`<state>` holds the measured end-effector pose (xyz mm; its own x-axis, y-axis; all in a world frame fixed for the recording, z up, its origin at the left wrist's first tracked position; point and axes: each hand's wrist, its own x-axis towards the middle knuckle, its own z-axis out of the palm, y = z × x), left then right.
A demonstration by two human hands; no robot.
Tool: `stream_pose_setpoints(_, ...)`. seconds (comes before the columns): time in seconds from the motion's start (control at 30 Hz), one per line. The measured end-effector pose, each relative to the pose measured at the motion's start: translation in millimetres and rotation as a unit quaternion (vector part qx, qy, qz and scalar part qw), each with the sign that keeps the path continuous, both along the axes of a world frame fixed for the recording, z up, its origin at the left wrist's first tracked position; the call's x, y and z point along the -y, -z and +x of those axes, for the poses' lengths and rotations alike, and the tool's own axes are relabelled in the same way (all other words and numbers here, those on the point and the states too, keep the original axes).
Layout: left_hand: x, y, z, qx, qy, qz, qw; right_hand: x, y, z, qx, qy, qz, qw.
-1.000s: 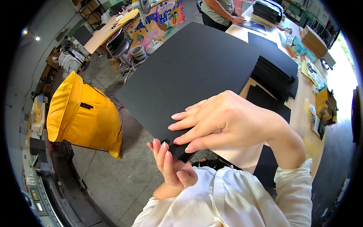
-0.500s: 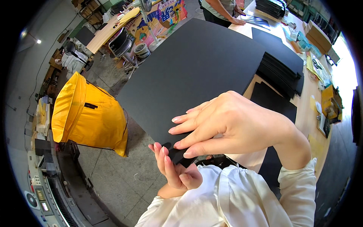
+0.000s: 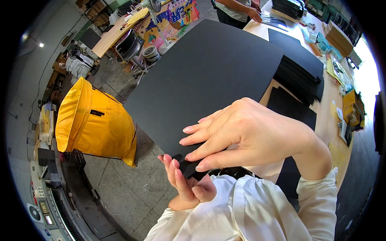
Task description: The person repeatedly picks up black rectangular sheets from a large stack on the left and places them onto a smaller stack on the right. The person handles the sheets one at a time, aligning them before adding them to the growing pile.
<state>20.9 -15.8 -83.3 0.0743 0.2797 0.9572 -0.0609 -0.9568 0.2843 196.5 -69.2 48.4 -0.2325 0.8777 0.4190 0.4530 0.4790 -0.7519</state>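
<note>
A large matte black sheet (image 3: 205, 76) stretches out before me, its near corner folded into a short dark flap (image 3: 192, 166). My left hand (image 3: 189, 182) holds that corner from below, fingers bent up along its left side and the palm under the flap. Across the top lies my right hand (image 3: 241, 134), palm down with fingers spread. Its fingertips touch the sheet and the flap near the left hand's fingers. What lies under the right palm is hidden.
Stacked black sheets (image 3: 299, 78) lie on a pale wooden table (image 3: 327, 120) to the right. A yellow sack (image 3: 96, 120) stands on the floor at left. Beyond the table's far end, another person's hands (image 3: 254, 13) work by a shiny dark sheet. A stool (image 3: 128, 46) stands behind.
My hands stay at the sheet's near corner, with only a slight shift of the fingers and flap. The other person's hands have lifted and drawn closer together.
</note>
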Motion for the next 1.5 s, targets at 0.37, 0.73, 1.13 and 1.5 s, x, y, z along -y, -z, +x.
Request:
stream_pose_setpoints(0.37, -1, -3, -4, -0.031, 0.01, 0.001, 0.999, -1, -2, 1, -0.003, 0.002, 0.002, 1.0)
stream_pose_setpoints(0.73, 1, -2, -2, -0.023, 0.017, -0.012, 1.0, 0, -2, 2, -0.007, 0.001, 0.0, 1.0)
stream_pose_setpoints(1.13, -1, -45, -6, -0.011, 0.074, -0.163, 0.984, 1, -2, 1, 0.012, 0.006, 0.01, 1.0)
stream_pose_setpoints(1.5, 2, -60, -5, -0.023, 0.023, -0.102, 0.994, 4, 9, 7, 0.225, 0.135, 0.262, 0.929)
